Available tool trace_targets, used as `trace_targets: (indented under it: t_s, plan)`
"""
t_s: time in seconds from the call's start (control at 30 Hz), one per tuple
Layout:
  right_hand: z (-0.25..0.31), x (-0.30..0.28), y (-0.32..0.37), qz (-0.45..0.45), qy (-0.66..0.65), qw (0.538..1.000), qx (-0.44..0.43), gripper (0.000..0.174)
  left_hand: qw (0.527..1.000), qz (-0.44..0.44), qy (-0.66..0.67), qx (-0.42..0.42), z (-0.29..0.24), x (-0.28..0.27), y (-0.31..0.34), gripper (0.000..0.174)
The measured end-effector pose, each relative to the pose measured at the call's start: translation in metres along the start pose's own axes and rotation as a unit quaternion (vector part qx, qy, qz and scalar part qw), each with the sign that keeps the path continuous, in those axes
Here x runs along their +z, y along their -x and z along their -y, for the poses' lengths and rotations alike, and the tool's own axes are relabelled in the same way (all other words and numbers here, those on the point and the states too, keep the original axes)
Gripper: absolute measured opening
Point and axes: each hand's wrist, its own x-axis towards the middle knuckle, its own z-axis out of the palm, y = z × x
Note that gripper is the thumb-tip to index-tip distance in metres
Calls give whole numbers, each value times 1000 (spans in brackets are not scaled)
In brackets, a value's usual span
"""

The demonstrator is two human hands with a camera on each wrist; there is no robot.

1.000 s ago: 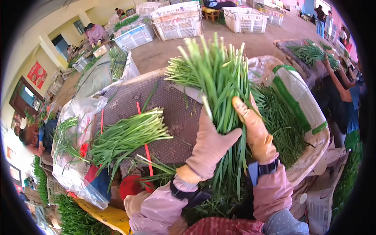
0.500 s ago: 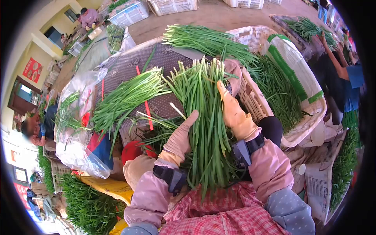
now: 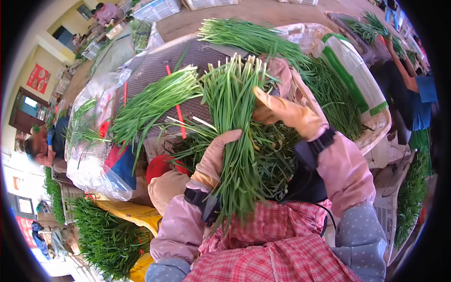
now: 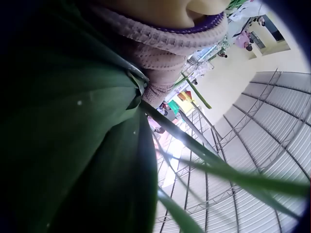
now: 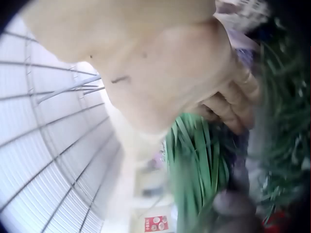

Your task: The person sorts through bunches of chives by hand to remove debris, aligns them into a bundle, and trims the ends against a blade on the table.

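Roofing (image 4: 262, 138) shows only from my wrists; my left hand (image 3: 213, 157) grips garlic chives (image 3: 235, 101), my right hand (image 3: 292, 113) loosely relaxed alongside.

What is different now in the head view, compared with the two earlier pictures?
Since the first picture, the held green bunch has come down, nearer the checked apron. The left hand now grips it, thumb across; the right hand has angled outward, its contact unclear. The bunch lying on the mat stayed put.

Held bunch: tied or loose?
Apparently loose: nothing visible binds the bunch in the head view; under the left hand, I cannot tell.
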Motion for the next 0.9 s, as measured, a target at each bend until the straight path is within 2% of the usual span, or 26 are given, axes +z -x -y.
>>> trace_targets:
  t_s: [0.03, 0.07, 0.1, 0.13, 0.17, 0.23, 0.3, 0.33, 0.37, 0.4, 0.43, 0.47, 0.5, 0.57, 0.63, 0.67, 0.7, 0.77, 0.83, 0.87, 0.9]
  plan:
    - [5, -11, 6, 17, 111, 993, 27, 80, 1000, -14, -5, -1, -3, -2, 4, 26]
    - [15, -5, 10, -62, 361, 927, -87, 80, 1000, -29, -9, -2, -7, -4, 7, 26]
    - [22, 3, 30, -164, 493, 854, -37, 81, 1000, -29, -8, 5, -11, -5, 10, 26]
    - [16, 15, 35, -214, 581, 772, -143, 83, 999, -29, -37, -12, -14, -5, 12, 26]
    - [8, 25, 39, -258, 652, 669, -245, 86, 997, -29, -66, -31, -16, -5, 15, 26]
    - [-4, 44, 31, -176, 651, 639, -370, 69, 994, -35, -82, -56, -18, 2, 23, 25]
    - [-12, 68, 6, -135, 664, 567, -469, 65, 982, -71, -144, -97, -20, 10, 31, 20]
    - [-4, 73, 2, -94, 631, 602, -479, 63, 991, -45, -13, -123, -20, 11, 34, 18]
    - [5, 76, 0, -52, 597, 634, -489, 62, 992, -50, -14, -119, -24, 11, 44, 18]
    - [10, 78, -1, -37, 615, 597, -514, 62, 982, -36, -155, -97, -32, 13, 59, 19]
    - [16, 82, -3, 7, 584, 613, -532, 62, 953, -21, -294, -75, -38, 22, 73, 19]
    - [24, 87, -1, 10, 587, 597, -547, 61, 943, -23, -330, -39, -38, 29, 84, 24]
    - [30, 92, 2, 14, 590, 580, -561, 60, 934, 0, -352, -58, -45, 27, 92, 28]
    - [37, 107, 7, 22, 534, 603, -592, 59, 948, -33, -299, -103, -56, 19, 114, 37]
    - [42, 120, 16, 25, 578, 560, -593, 59, 967, -17, -240, -80, -61, 17, 132, 44]
    - [47, 126, 23, 19, 550, 585, -596, 54, 960, 25, -276, -46, -66, 6, 129, 41]
    - [44, 132, 23, 15, 547, 613, -570, 63, 949, 67, -309, -12, -71, -6, 123, 38]
    - [46, 138, 24, -1, 559, 651, -513, 65, 944, 79, -320, 9, -68, -4, 117, 37]
    - [56, 132, 25, 32, 520, 709, -475, 69, 935, 98, -340, 39, -77, -5, 122, 36]
    - [57, 126, 23, 35, 478, 729, -489, 77, 928, 110, -351, 55, -77, -4, 125, 35]
    - [64, 120, 23, 33, 481, 725, -491, 77, 922, 122, -361, 69, -98, 3, 112, 35]
